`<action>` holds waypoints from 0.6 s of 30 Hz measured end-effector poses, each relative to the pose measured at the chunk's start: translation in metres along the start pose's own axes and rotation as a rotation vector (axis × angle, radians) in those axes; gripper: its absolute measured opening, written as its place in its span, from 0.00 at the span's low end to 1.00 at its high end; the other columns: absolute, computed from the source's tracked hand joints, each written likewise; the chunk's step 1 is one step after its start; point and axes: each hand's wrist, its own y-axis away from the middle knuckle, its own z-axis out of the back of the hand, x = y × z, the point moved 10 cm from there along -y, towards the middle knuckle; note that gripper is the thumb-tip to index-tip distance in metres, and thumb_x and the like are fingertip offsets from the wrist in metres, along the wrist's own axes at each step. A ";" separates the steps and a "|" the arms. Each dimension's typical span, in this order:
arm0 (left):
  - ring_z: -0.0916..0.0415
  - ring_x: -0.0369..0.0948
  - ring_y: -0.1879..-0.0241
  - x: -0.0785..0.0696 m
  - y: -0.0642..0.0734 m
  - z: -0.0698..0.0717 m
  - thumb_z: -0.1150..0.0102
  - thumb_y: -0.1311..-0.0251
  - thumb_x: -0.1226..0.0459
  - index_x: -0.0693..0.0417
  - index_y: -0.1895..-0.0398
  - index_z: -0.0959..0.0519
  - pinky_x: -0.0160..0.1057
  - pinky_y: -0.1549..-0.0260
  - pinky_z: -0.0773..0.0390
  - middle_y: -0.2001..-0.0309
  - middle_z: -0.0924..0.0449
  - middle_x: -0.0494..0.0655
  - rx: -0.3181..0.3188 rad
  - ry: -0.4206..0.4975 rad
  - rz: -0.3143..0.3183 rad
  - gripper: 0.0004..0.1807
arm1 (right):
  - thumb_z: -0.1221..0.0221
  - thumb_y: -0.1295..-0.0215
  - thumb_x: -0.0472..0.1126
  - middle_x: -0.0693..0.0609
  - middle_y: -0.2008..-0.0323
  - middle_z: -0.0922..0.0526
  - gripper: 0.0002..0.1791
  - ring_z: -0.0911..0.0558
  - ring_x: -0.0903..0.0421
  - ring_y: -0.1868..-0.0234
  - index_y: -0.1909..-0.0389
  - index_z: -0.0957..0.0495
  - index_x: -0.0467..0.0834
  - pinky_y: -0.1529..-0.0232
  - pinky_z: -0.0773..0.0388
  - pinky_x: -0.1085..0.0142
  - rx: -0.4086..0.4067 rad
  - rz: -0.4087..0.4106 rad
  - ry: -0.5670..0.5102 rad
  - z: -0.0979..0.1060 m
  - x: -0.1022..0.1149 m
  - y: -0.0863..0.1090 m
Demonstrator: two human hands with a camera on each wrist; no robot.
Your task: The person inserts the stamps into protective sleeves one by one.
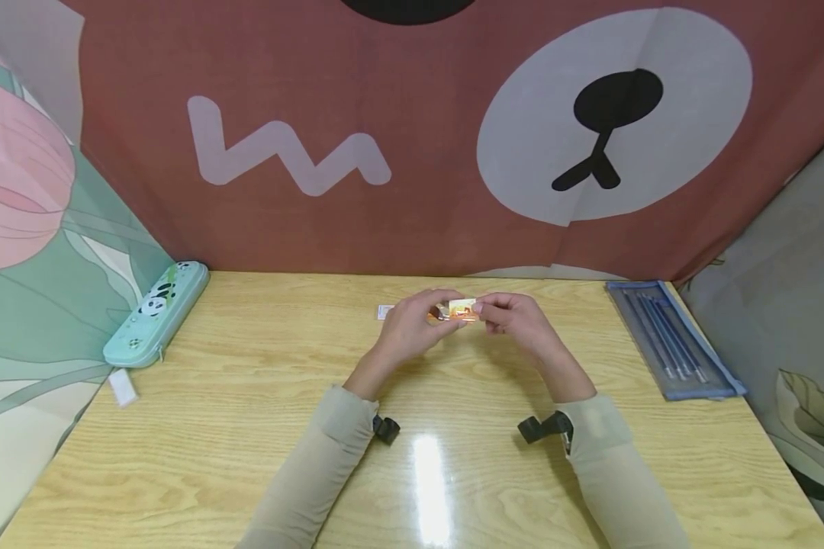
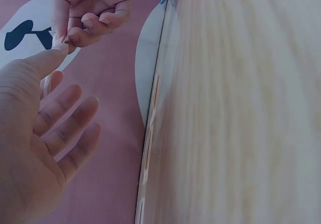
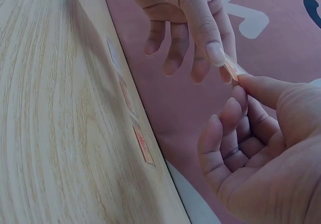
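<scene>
Between both hands, above the back of the table, is a small flat card-like piece (image 1: 462, 308) printed in pale yellow and orange. My left hand (image 1: 410, 326) pinches one side of it between thumb and index finger, the other fingers spread. At the opposite side my right hand (image 1: 519, 319) grips it with thumb and forefinger, its remaining fingers loosely bent. Three small flat rectangles lie in a row along the back edge in the right wrist view: an orange one (image 3: 143, 143), a reddish one (image 3: 127, 94) and a whitish one (image 3: 113, 53). Fingers partly cover the held piece.
A mint pencil case (image 1: 156, 314) with a panda picture lies at the left edge, near a small white block (image 1: 122, 387). On the right rests a blue-edged mesh pouch (image 1: 673, 339) holding several pencil-like sticks. A reddish printed cloth (image 1: 426, 213) stands behind the table.
</scene>
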 end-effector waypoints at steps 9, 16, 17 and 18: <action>0.18 0.34 0.60 -0.005 0.000 0.001 0.32 0.38 0.46 0.38 0.40 0.18 0.33 0.73 0.24 0.46 0.15 0.36 -0.005 -0.007 -0.005 0.24 | 0.39 0.28 0.43 0.54 0.75 0.23 0.13 0.25 0.61 0.73 0.56 0.20 0.35 0.61 0.19 0.63 0.020 -0.002 -0.007 -0.001 -0.001 -0.002; 0.18 0.35 0.60 -0.005 0.001 0.000 0.32 0.38 0.46 0.37 0.40 0.18 0.33 0.73 0.24 0.45 0.15 0.36 0.001 -0.018 0.000 0.24 | 0.39 0.28 0.44 0.55 0.75 0.23 0.14 0.25 0.61 0.73 0.54 0.20 0.35 0.60 0.19 0.63 0.024 -0.004 0.008 -0.001 -0.001 -0.001; 0.18 0.35 0.60 -0.005 0.001 0.000 0.33 0.38 0.46 0.36 0.40 0.19 0.33 0.73 0.24 0.45 0.15 0.36 0.003 -0.019 0.001 0.24 | 0.39 0.27 0.44 0.56 0.74 0.22 0.15 0.24 0.61 0.72 0.53 0.20 0.35 0.59 0.18 0.63 0.023 -0.004 0.010 -0.001 -0.001 -0.001; 0.17 0.35 0.60 -0.005 0.001 0.000 0.33 0.38 0.46 0.36 0.40 0.19 0.33 0.73 0.24 0.45 0.15 0.36 0.004 -0.020 0.001 0.24 | 0.40 0.27 0.44 0.56 0.72 0.21 0.16 0.23 0.61 0.71 0.52 0.21 0.34 0.59 0.17 0.63 0.025 -0.003 0.012 -0.001 -0.001 -0.001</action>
